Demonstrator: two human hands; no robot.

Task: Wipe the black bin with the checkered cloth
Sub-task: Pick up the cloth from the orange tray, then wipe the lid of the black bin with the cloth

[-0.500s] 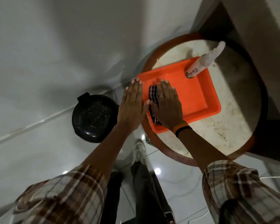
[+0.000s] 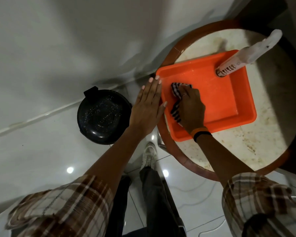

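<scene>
**Right hand gathers cloth inside tray; bin untouched on floor**

Since the earlier frame, the right hand (image 2: 191, 111) has gone from lying flat on the checkered cloth (image 2: 176, 93) to curling its fingers around it, bunching the fabric. The cloth is now clenched in that hand: one fold protrudes past the fingertips, another trails out on the thumb side toward the wrist. Both hand and cloth sit inside the orange tray (image 2: 229, 106), at its left portion.

The left hand (image 2: 148, 106) is flat and open, fingers extended, grasping nothing. It lies just beside the grip, on the tray's left rim, with the thumb tip close to the cloth.

Beyond the grip, at the far right corner of the tray, a white spray bottle (image 2: 243, 59) stands tilted, its base in the tray. The tray rests on a round stone-topped table (image 2: 255, 142) with a brown rim.

The black bin (image 2: 103, 117) stands on the tiled floor, well apart from the grip, past the left hand and lower than the table. Its lid is closed. The table rim and the left forearm lie between cloth and bin. A white shoe (image 2: 149, 155) shows below the table edge.
</scene>
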